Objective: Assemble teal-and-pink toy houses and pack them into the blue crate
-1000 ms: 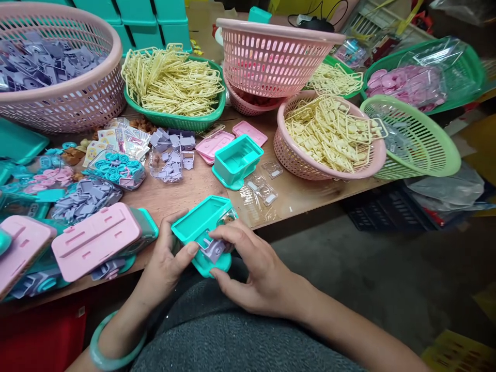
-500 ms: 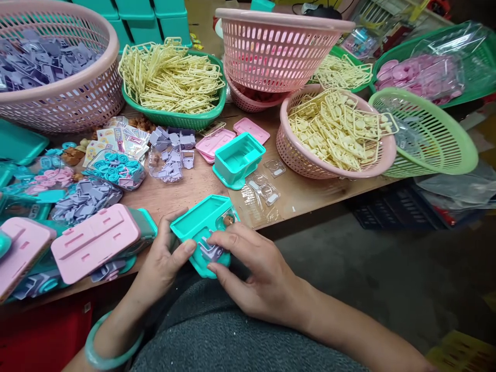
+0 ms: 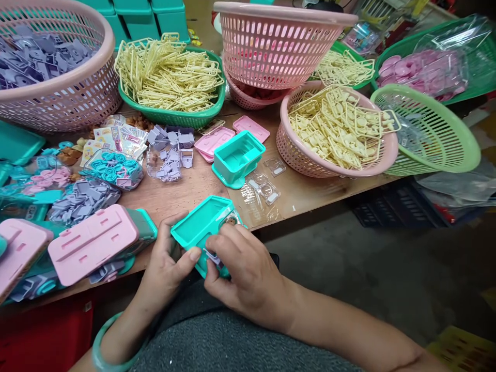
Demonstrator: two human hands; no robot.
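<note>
Since a second ago the right hand (image 3: pixel 248 274) has closed down over the small lilac piece (image 3: pixel 212 257), which showed plainly before and is now nearly hidden under its fingers, and the teal box (image 3: pixel 201 230) has tipped a little nearer the table edge. The left hand (image 3: pixel 166 268) is curled about the box's near left end, thumb laid on its front face; the right hand presses the lilac piece against that same face with bent fingers, pinching it. The box sits above the lap, just off the wooden table (image 3: pixel 186 188), its long axis running from lower left to upper right and its open side turned up and away. On the left lie two pink lids (image 3: pixel 93 243); toward the middle stands one more teal box (image 3: pixel 237 157), with two flat pink plates (image 3: pixel 232 137) behind it. Baskets number seven that I can count: four pink, three green.
</note>
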